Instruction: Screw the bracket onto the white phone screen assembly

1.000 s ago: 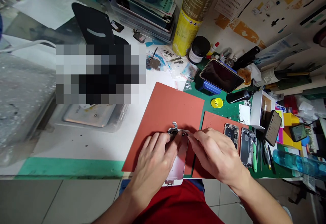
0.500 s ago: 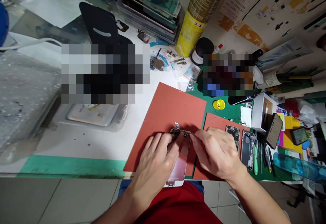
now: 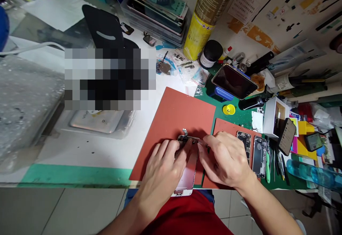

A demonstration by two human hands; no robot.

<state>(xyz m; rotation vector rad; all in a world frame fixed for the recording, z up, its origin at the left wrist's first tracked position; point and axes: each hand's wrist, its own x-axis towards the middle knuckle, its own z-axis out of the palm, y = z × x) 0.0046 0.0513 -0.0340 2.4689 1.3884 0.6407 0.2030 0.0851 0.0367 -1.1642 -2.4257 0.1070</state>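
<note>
- Two bare hands of yours work over one phone screen (image 3: 187,178), which lies on the larger red mat (image 3: 184,106), its bottom end reaching past the table (image 3: 66,153) edge.
- Your left hand (image 3: 162,163) lies across the screen's upper left, one digit pressed near the top; whether the curled fingers grip its edge, you cannot tell.
- Your right hand (image 3: 227,160) pinches a slim tool (image 3: 202,143), its tip at the screen's top right corner.
- Above the screen's top edge, a small ribbon cable (image 3: 185,132) sticks out.
- Beside your right hand lie two opened phones (image 3: 259,156), near a green-handled tool (image 3: 267,167).
- Ahead of you, a yellow cap (image 3: 229,109) sits near a phone (image 3: 235,81) propped on a blue stand (image 3: 223,93).
</note>
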